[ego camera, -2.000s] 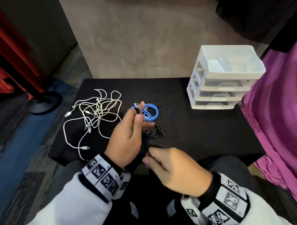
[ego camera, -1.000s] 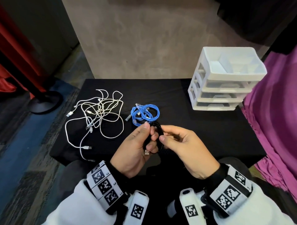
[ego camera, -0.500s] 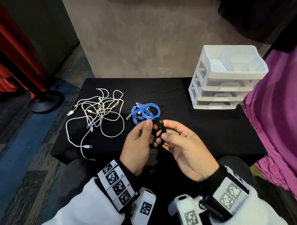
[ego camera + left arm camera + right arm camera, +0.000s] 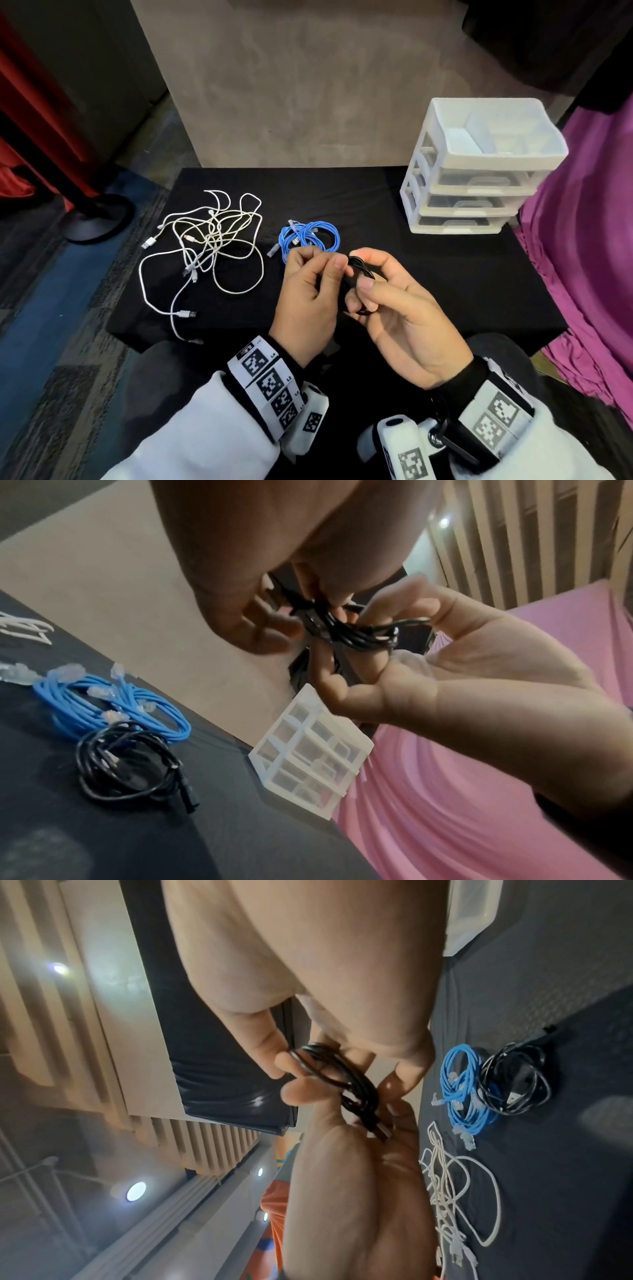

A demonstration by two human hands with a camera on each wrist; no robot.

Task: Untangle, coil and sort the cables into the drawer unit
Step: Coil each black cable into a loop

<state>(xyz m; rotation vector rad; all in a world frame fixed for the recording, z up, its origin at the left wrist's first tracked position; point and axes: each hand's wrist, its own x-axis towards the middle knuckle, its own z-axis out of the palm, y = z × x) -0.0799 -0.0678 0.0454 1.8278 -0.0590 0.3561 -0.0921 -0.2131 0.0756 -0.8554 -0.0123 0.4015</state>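
Fingers of both hands curl round small black cable coil (image 4: 358, 275) above table's near edge: left hand (image 4: 310, 298) pinches plug end, right hand (image 4: 399, 310) keeps loops. Tuck tail snugly through, loops tight, before drawer unit (image 4: 479, 178)

A black-clothed table (image 4: 428, 274) carries tangled white cables (image 4: 212, 246), blue coils (image 4: 310, 238), a black coil (image 4: 126, 764), and a drawer unit (image 4: 479, 192).

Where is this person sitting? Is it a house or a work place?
Probably a work or recording room, not a home: a small black-covered table set before a bare wall, holding only cables and a white drawer unit, with round ceiling spotlights overhead.
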